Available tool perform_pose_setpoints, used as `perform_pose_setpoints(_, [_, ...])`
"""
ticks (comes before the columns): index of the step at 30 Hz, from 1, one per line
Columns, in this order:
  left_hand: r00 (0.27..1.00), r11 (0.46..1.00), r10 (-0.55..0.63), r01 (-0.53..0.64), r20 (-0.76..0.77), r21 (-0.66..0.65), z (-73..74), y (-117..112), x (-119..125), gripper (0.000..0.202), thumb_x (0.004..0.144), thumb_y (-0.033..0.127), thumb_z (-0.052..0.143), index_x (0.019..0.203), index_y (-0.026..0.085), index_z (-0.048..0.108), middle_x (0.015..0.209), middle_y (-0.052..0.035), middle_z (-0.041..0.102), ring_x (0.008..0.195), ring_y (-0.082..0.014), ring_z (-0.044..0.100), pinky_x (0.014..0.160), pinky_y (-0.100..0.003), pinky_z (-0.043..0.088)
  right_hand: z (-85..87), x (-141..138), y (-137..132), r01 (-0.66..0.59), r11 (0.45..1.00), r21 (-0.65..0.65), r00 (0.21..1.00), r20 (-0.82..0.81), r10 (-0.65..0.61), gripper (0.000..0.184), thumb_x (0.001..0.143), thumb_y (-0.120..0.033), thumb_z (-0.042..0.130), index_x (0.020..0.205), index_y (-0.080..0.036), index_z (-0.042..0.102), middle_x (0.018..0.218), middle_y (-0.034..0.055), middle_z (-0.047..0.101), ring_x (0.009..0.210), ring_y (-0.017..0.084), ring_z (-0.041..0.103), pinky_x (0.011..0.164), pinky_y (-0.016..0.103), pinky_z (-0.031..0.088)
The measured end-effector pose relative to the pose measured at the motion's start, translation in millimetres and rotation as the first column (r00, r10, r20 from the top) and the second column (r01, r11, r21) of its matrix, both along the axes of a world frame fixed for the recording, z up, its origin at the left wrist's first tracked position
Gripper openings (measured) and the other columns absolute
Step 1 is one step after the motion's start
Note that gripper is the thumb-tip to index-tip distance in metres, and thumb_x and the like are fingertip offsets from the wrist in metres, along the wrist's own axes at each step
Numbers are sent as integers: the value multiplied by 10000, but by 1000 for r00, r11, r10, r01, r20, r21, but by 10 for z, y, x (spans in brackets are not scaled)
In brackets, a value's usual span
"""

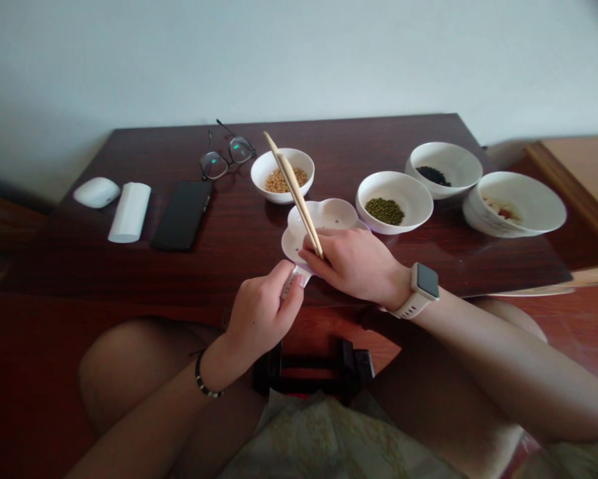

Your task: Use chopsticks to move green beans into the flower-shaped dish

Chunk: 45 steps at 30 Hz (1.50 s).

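Chopsticks in right hand; white dish in left hand

Left hand, right hand curled, adjacent.

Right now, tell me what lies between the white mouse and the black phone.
A white cylinder lies on its side between the mouse and the phone, seen in the head view.
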State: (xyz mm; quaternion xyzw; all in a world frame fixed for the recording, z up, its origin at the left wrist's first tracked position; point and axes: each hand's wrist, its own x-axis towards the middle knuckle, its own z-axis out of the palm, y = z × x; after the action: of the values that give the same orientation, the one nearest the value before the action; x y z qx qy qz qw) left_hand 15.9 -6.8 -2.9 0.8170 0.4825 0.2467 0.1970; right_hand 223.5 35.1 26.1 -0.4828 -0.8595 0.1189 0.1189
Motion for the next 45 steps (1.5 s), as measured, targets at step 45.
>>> perform_pose_setpoints(45, [1000,1000,11,-11,0,-14,19,3,25,229,1054,303,479,876,198,578,625,26,576,522,-132,550,544,-285,327,22,-3,-4,-6,1000,-18,1000,13,6,376,1099,-395,429,992,-175,715,916,75,724,706,183,550,645,341,243])
